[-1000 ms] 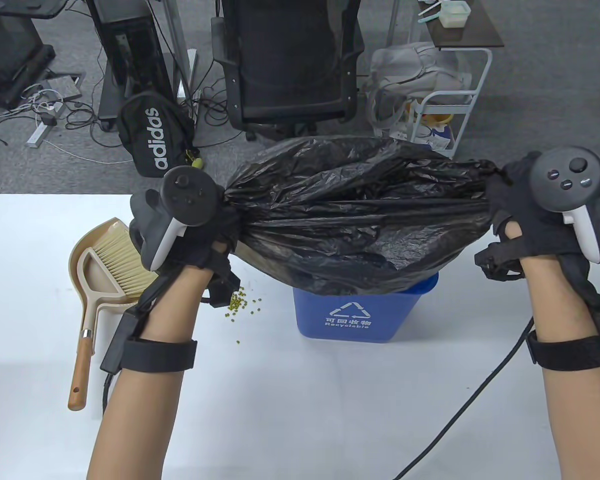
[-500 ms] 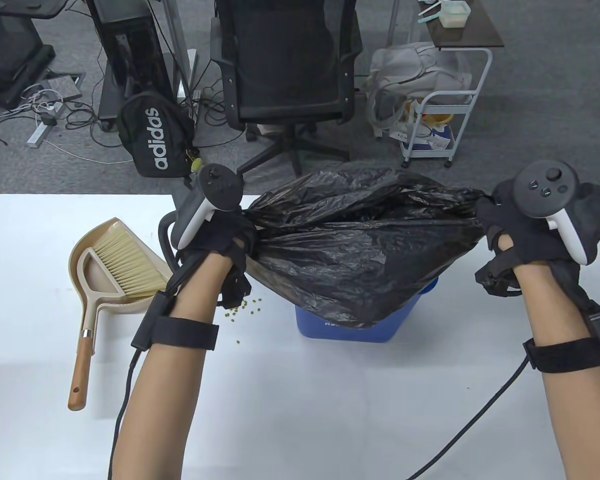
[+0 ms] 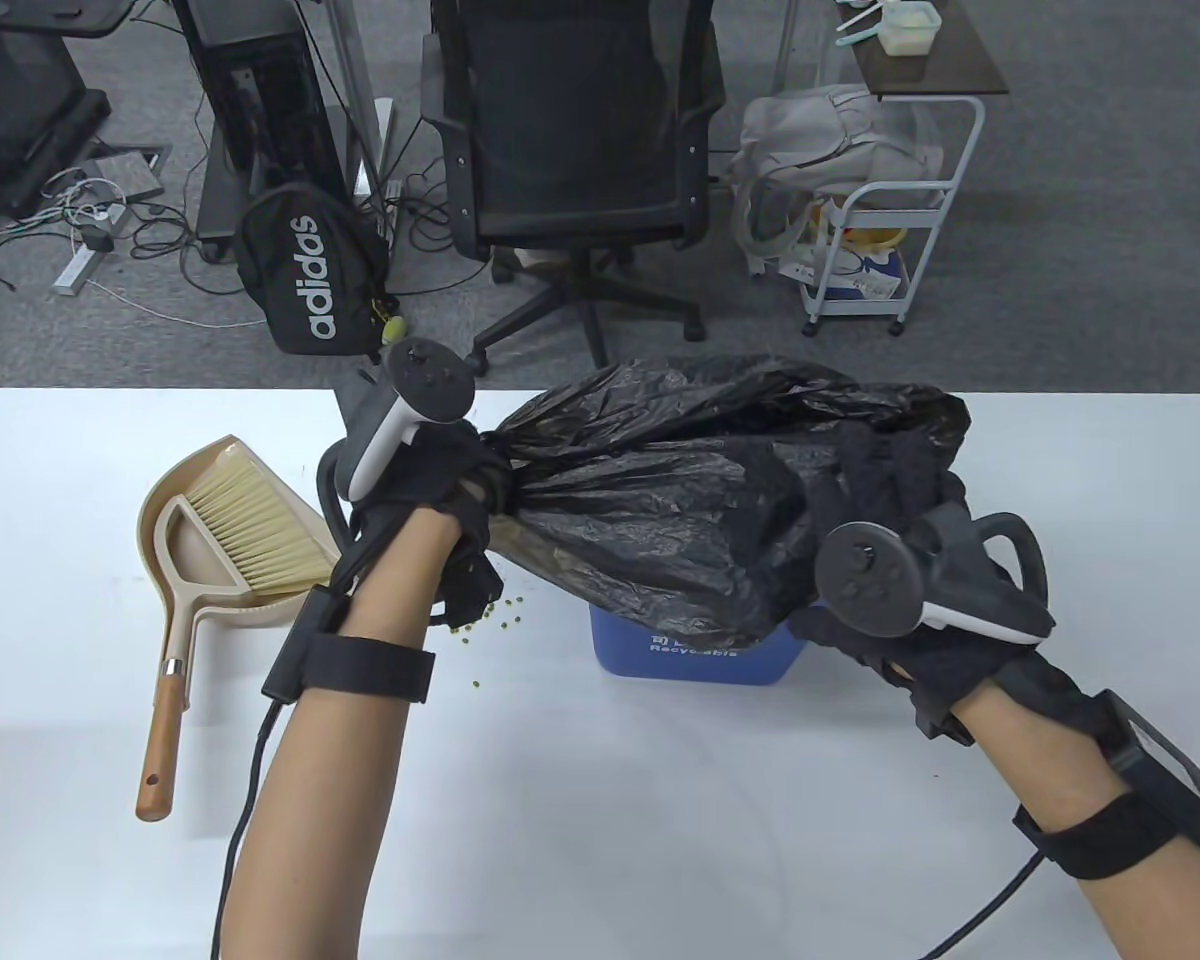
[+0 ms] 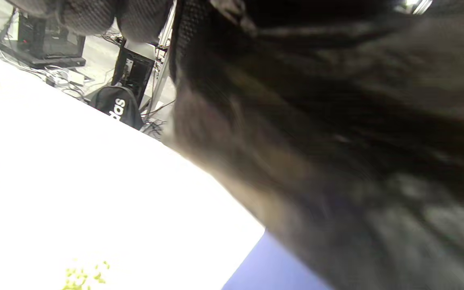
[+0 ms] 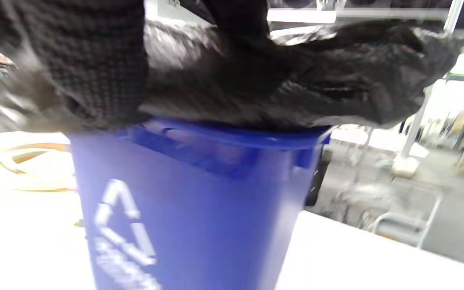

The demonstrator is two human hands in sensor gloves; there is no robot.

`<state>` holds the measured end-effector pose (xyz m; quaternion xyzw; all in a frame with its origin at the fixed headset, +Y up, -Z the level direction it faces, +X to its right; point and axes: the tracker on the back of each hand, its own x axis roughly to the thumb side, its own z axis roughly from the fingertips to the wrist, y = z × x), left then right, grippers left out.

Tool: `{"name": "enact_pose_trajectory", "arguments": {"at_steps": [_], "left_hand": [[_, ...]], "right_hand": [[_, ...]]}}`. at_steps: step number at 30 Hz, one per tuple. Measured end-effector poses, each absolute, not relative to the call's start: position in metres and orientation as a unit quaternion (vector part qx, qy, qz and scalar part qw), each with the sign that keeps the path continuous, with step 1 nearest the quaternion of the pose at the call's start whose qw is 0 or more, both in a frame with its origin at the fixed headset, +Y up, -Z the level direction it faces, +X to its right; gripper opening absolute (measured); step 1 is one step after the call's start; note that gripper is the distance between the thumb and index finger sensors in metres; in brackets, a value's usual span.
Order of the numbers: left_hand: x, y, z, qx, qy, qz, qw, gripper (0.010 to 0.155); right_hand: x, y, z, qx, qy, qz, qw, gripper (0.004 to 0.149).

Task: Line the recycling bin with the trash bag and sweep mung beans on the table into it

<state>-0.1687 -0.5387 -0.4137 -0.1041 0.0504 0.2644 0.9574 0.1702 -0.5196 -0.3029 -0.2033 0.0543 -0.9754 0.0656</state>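
A black trash bag (image 3: 680,500) is draped over the top of the blue recycling bin (image 3: 695,655), hiding its opening. My left hand (image 3: 480,490) grips the bag's bunched left end above the table. My right hand (image 3: 890,480) is turned on its side at the bin's right, with its fingers curled into the bag's right folds. In the right wrist view the bag (image 5: 336,80) lies across the bin's (image 5: 183,209) rim. Mung beans (image 3: 485,615) lie scattered left of the bin, partly under my left wrist, and the left wrist view shows the beans (image 4: 83,276) too.
A beige dustpan (image 3: 175,500) holding a brush (image 3: 260,525) with a wooden handle lies at the table's left. Beyond the far edge are an office chair (image 3: 570,130), a black backpack (image 3: 310,270) and a white cart (image 3: 890,250).
My right hand dropped from the far right toward the bin and rolled over, so the bag went slack and sank onto the bin. The left hand shifted slightly, keeping its grip.
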Motion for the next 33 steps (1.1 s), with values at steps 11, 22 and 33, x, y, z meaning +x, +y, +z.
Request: {"name": "enact_pose_trajectory", "arguments": {"at_steps": [11,22,33], "left_hand": [[-0.15,-0.48,-0.342,0.071,-0.266,0.307,0.911,0.08],[-0.082,-0.541,-0.33,-0.028,-0.341,0.056,0.938,0.082],[-0.081,-0.556,-0.313,-0.017,-0.327,0.099,0.94,0.052]], "right_hand": [[0.208,-0.483,-0.316,-0.212,0.059,-0.971,-0.089,0.036],[0.209,-0.495,-0.311,-0.232,0.012,-0.973,0.015,0.034],[0.208,-0.514,-0.318,-0.274,-0.051,-0.96,-0.018,0.038]]}}
